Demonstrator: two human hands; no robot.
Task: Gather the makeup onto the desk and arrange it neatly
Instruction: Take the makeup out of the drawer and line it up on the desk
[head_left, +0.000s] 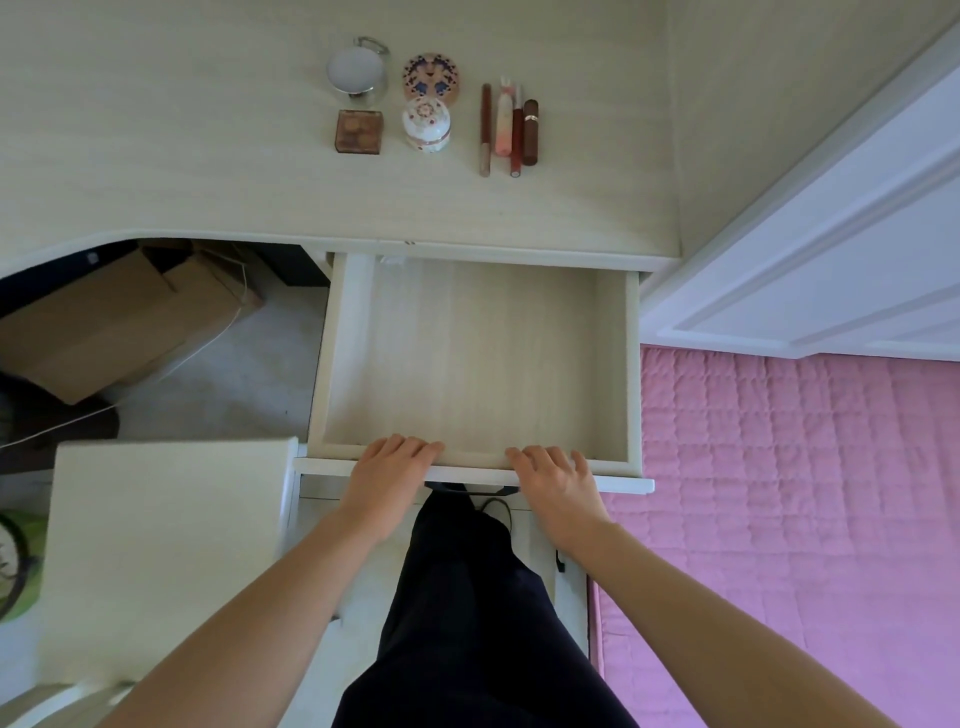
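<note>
— Where is the makeup?

— It is all up on the desk (208, 171), well away from the hands. There is a round mirror (356, 70), a flowery compact (430, 78), a brown square box (359, 131) and a little white jar (426, 126). They sit in two rows of two. Just to the right, four thin sticks (509, 127) lie side by side, almost touching. I cannot tell what each stick is. They are too small.

— And the hands?

— Both rest on the front edge of the drawer (613, 364), which is pulled out. The left hand (387, 475) lies flat with straight fingers over the edge. The right hand (558, 480) does the same, a bit apart from it. Neither holds anything. The thumbs are hard to see.

— What is in the drawer?

— I only see its wooden floor. The back part is hidden under the desk.

— Anything else?

— A cardboard box (119, 317) sits on the floor, partly hidden under the desk. A pink blanket (800, 493) is on the right, cut off at the edge.
</note>
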